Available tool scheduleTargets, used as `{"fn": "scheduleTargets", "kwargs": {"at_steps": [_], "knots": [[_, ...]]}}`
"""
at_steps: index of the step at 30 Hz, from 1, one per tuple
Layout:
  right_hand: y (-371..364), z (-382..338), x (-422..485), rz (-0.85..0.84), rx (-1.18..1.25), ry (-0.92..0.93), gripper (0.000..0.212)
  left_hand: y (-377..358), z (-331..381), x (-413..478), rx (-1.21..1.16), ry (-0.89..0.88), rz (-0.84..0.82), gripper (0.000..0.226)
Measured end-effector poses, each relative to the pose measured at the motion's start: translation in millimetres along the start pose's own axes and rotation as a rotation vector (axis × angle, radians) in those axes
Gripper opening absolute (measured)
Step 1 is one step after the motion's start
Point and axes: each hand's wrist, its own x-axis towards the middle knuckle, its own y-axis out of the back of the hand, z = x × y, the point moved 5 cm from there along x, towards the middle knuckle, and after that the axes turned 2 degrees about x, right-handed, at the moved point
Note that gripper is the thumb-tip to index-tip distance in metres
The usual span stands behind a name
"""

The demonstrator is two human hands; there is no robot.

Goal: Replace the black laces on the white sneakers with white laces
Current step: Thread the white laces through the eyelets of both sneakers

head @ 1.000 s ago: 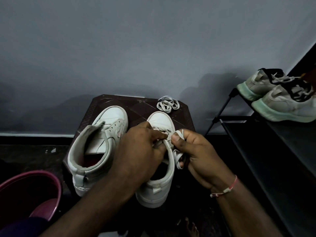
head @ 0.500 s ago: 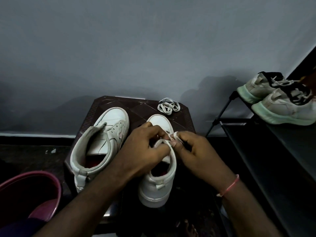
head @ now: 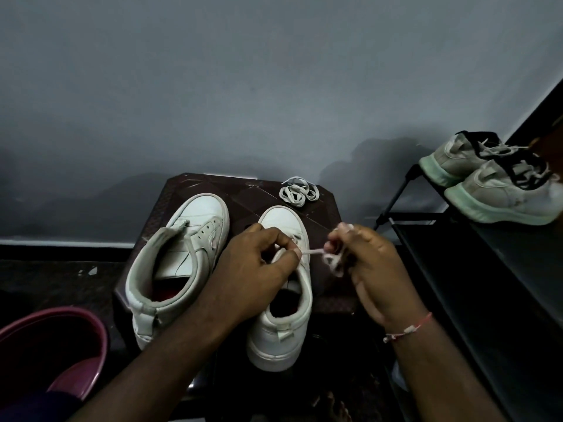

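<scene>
Right hand point(head: 370, 260) grips the bunched white lace point(head: 333, 263) just right of the right sneaker point(head: 281, 222); left hand point(head: 256, 269) pinches the same lace above the sneaker's eyelets, over the stool point(head: 243, 190).

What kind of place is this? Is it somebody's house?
Probably a corner of a home, maybe near the door. A black shoe rack holds sneakers, a small brown stool stands against a plain grey wall, and a pink tub sits on the floor.
</scene>
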Motion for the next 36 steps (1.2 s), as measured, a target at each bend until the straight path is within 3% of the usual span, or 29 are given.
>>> {"fn": "scheduleTargets", "kwargs": {"at_steps": [2, 3, 6, 8, 13, 17, 23, 26, 28, 31, 33, 36], "knots": [[12.7, 8.3, 7.3, 0.139, 0.082, -0.109, 0.031, -1.0, -2.1, -0.6, -0.044, 0.024, 0.016, 0.006], [19.2, 14.3, 10.1, 0.198, 0.008, -0.121, 0.037, -1.0, -2.3, -1.4, -0.090, 0.044, 0.038, 0.006], [24.4, 21.1, 16.3, 0.209, -0.584, 0.050, 0.042, 2.1, -12.4, -2.4, -0.236, 0.146, 0.180, 0.004], [16.6, 23.0, 18.6, 0.156, -0.790, 0.145, 0.032, 4.2, -21.3, -2.5, -0.325, 0.248, 0.261, 0.002], [3.8, 18.9, 20.1, 0.154, -0.838, 0.211, 0.015, 2.3, -31.1, -2.5, -0.431, 0.442, 0.275, 0.010], [-2.0, 6.1, 16.9, 0.128, -0.729, 0.246, 0.008, 1.0, -25.4, 5.1, -0.505, 0.479, 0.269, 0.011], [-38.2, -6.3, 4.4, -0.120, -0.484, 0.321, 0.020, -5.9, -3.9, 21.2, -0.329, 0.330, 0.152, 0.044], [-43.6, -6.3, 6.2, -0.172, -0.455, 0.349, 0.044, -5.5, 3.1, 24.3, -0.130, 0.171, 0.131, 0.031], [-43.4, -10.3, 8.8, -0.205, -0.509, 0.423, 0.056, -4.0, 16.9, 24.4, -0.074, -0.046, 0.064, 0.028], [-49.0, -9.7, 9.2, -0.374, -0.479, 0.418, 0.051, -5.1, 35.8, 19.8, -0.033, -0.293, -0.053, 0.022], [-48.9, -7.2, 12.3, -0.403, -0.480, 0.384, 0.040, -3.3, 41.1, 17.4, -0.129, -0.315, -0.079, 0.022], [-29.7, -11.9, 23.2, -0.207, -0.663, 0.512, 0.023, 9.2, 43.8, 18.0, -0.586, -0.174, -0.034, 0.023]]}}
